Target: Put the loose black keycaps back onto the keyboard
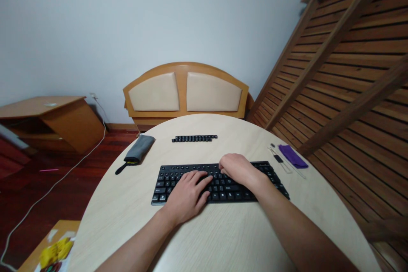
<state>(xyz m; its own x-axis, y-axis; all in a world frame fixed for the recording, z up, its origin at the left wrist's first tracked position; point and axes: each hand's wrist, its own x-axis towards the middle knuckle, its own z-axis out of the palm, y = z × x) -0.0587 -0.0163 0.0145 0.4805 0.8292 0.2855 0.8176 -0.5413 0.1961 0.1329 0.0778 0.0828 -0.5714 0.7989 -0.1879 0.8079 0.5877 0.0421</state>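
A black keyboard [161,183] lies flat across the round table, its letters facing me. My left hand [187,195] rests on its left half with the fingers spread over the keys. Above the middle of the upper rows, my right hand [237,170] is curled with its fingers bent down and together. Its fingertips are largely hidden, so anything pinched there cannot be made out. Behind the keyboard, several loose black keycaps [193,138] stand lined up in rows.
On the pale round table [229,238] lie a grey pouch [140,148] at left and a purple cloth [293,156] at right. Thin wire tools [280,160] lie beside the cloth. Slatted wood [344,76] leans close on the right; a desk [60,123] stands left.
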